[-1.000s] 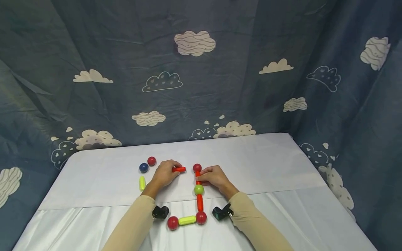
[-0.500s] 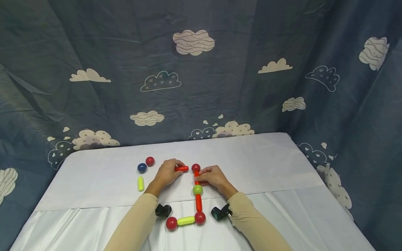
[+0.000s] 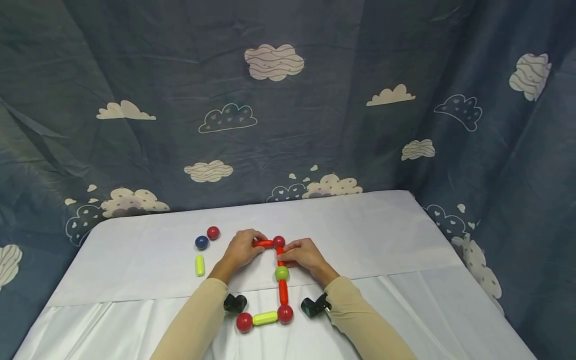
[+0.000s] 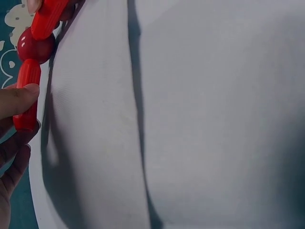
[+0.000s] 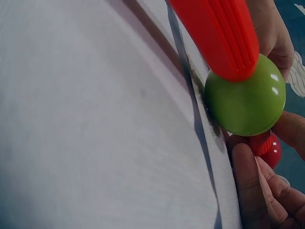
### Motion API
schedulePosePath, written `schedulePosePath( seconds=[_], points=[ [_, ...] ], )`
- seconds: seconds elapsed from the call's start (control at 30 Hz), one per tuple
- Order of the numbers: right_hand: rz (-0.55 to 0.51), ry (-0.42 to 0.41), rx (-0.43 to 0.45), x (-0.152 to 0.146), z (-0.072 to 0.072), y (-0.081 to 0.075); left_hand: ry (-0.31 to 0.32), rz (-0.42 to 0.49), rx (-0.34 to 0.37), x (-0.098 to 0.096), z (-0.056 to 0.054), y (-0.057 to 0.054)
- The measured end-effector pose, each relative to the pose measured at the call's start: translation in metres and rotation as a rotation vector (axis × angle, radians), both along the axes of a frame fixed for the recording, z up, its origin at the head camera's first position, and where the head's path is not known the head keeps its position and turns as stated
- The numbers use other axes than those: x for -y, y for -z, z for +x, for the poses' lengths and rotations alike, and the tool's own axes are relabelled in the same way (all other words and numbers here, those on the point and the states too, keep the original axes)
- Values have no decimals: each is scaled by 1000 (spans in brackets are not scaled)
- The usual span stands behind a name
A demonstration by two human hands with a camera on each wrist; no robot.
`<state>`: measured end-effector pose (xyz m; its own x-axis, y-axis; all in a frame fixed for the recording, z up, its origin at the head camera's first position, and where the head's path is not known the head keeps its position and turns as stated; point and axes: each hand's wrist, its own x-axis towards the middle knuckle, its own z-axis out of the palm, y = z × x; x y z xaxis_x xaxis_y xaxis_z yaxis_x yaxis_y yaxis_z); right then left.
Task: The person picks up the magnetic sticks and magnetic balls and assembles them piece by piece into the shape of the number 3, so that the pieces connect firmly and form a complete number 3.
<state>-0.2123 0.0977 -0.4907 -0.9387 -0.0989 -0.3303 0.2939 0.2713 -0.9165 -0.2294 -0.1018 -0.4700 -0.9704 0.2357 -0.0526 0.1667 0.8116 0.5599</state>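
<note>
My left hand (image 3: pixel 240 248) pinches a red ribbed rod (image 4: pixel 29 71) between thumb and fingers, its end against a red ball (image 3: pixel 279 242). With my right hand (image 3: pixel 306 256) I pinch a second red rod (image 3: pixel 280 256), which runs from that ball to a green ball (image 5: pixel 248 98). Below the green ball another red rod (image 3: pixel 283 292) leads to a red ball (image 3: pixel 285 314). From there a yellow-green rod (image 3: pixel 265 318) extends left to one more red ball (image 3: pixel 244 322). Part of each held rod is hidden by my fingers in the head view.
Left of my left hand lie a loose blue ball (image 3: pixel 201 243), a red ball (image 3: pixel 213 233) and a yellow-green rod (image 3: pixel 200 265). A white cloth covers the table (image 3: pixel 360 235); a dark cloud-patterned curtain (image 3: pixel 315 135) hangs behind it.
My left hand has moved right with its red rod, closing the gap to the far red ball; they now meet. My right hand keeps its hold on the rod below that ball.
</note>
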Motion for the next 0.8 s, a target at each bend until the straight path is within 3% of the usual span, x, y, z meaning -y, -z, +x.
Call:
schedulePosePath(
  seconds=[0.63,0.8],
  points=[
    [-7,-8,-14,3,-1,1,28,-17,-6,1,-3,-3],
    [-9,-6,-3,0,0,1,-7,-6,6,10,2,-9]
  ],
)
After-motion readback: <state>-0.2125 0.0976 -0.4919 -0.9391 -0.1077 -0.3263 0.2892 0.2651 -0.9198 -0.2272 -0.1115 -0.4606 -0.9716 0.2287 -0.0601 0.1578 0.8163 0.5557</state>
